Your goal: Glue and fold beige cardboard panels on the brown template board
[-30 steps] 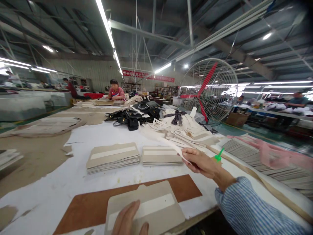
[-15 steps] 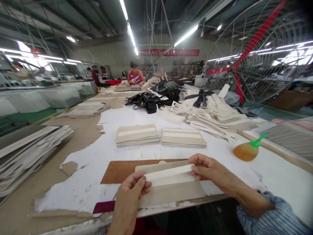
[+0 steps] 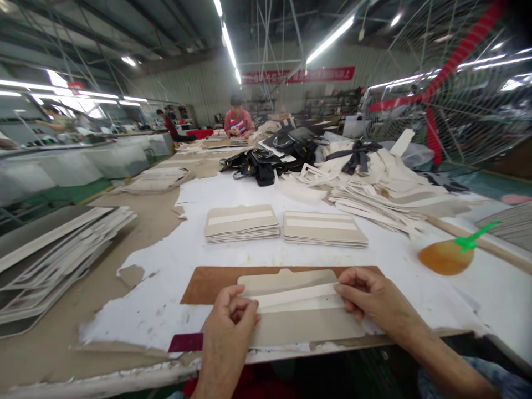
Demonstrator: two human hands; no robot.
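Observation:
A long white strip (image 3: pixel 297 297) stretches between my two hands, low over a beige panel (image 3: pixel 307 328) near the table's front edge. My left hand (image 3: pixel 233 318) pinches the strip's left end, fingers curled. At the other end, the fingertips of my right hand (image 3: pixel 363 293) are closed on it. Beneath the beige panel's far side lies a brown board (image 3: pixel 214 285). A dark purple piece (image 3: pixel 185 342) sits left of my left hand. Beyond the board stand two stacks of similar panels, a left stack (image 3: pixel 243 223) and a right stack (image 3: pixel 324 228), each topped with a white strip.
Cut sheets (image 3: pixel 58 260) are piled at the left. Black bag-like pieces (image 3: pixel 266 160) and loose beige offcuts (image 3: pixel 369 205) heap up farther back. An amber blob with a green-handled tool (image 3: pixel 451 256) lies at the right, below a large fan (image 3: pixel 428 94). Another person (image 3: pixel 239 119) works at the far end.
The view has shifted, so the table scene sits a little differently. The strip has come down closer to the panel, with both hands still at its ends.

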